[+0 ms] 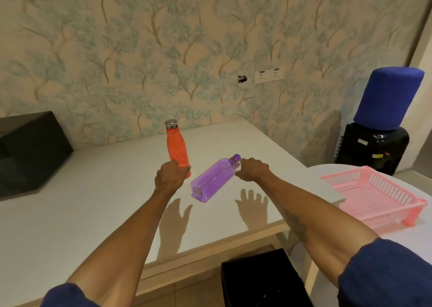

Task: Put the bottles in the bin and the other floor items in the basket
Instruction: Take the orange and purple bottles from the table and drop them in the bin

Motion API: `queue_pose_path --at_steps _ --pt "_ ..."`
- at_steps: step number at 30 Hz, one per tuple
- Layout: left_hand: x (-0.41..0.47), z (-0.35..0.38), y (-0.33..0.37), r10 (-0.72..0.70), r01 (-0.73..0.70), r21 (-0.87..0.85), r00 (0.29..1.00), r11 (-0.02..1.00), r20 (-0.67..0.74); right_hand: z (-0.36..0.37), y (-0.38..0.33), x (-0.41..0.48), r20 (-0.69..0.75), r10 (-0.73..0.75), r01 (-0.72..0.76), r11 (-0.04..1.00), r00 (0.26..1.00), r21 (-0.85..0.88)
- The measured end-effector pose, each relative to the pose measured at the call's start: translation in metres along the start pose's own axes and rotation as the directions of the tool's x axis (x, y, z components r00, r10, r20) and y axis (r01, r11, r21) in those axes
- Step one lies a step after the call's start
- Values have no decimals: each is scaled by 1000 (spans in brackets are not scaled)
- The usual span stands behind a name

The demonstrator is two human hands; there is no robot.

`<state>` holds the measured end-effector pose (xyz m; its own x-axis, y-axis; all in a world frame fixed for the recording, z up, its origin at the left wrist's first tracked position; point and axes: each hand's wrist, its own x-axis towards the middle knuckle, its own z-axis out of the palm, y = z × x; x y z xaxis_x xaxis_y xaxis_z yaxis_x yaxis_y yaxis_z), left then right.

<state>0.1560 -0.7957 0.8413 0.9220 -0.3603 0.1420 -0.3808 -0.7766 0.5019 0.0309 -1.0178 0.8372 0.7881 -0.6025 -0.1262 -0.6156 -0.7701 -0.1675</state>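
Bottles are both sitting on the white table: the orange bottle standing mid-table, the purple bottle lying beside it. I am watching the left hand curling round the orange bottle's base. The right hand is touching the purple bottle's shoulder; I cannot tell its grip. The black bin is sitting below the table's front edge, the pink basket beyond its right end.

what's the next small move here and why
Probably close the right hand round the purple bottle near its neck for a firm grip. Its fingers reach the neck but don't plainly wrap it, while the left hand sits at the orange bottle's base. The black bin waits below the table edge.
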Motion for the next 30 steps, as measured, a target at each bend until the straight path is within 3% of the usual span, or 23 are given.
queue_pose_path --at_steps 5,9,20,24,30 --pt "43 16 -19 -87 82 -109 995 991 -39 20 -36 38 -66 18 -1 969 998 249" --pt "73 29 -30 -62 53 -145 997 988 -56 35 -63 65 -54 63 -43 950 997 308" --pt "150 68 -46 -153 132 -334 987 933 -39 68 -104 119 -59 129 -121 986 990 115" --pt "168 80 -49 -179 149 -382 983 912 -44 73 -112 129 -62 163 -155 980 985 125" --pt "185 94 -50 -164 140 -446 986 884 -15 78 -118 140 51 220 -226 955 974 191"
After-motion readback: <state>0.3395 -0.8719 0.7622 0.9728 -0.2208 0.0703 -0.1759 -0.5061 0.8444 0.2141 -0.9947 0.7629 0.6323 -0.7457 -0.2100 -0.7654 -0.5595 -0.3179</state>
